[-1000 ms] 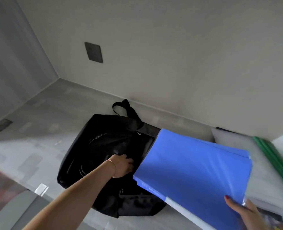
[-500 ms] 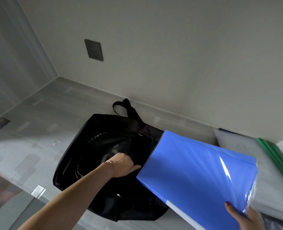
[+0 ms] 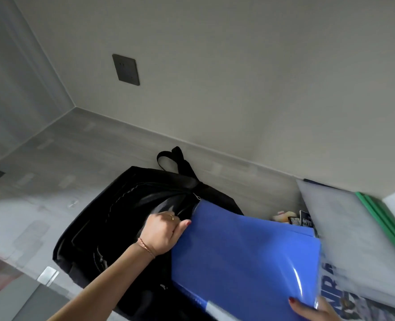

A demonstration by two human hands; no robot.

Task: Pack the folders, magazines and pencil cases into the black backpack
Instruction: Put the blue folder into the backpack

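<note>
The black backpack (image 3: 113, 218) lies flat on the grey desk, its handle loop toward the wall. My left hand (image 3: 162, 231) grips the edge of its zipped opening and holds it up. My right hand (image 3: 312, 309), at the bottom right, holds a blue folder (image 3: 245, 262) by its near corner. The folder's far corner touches the bag's opening beside the zipper pull. A translucent white folder (image 3: 354, 239) and green folders (image 3: 386, 218) lie to the right, over a magazine (image 3: 337, 290) with large print.
A wall runs close behind the backpack, with a dark switch plate (image 3: 125, 69) on it. Small items (image 3: 293, 220), one pale and some dark with print, sit between the backpack and the folder pile. A metal clip (image 3: 48, 275) marks the desk's front edge.
The blue folder has moved left and forward, its far corner now at the backpack's opening. My left hand has lifted the opening's edge higher. The small items behind the folder have come into view.
</note>
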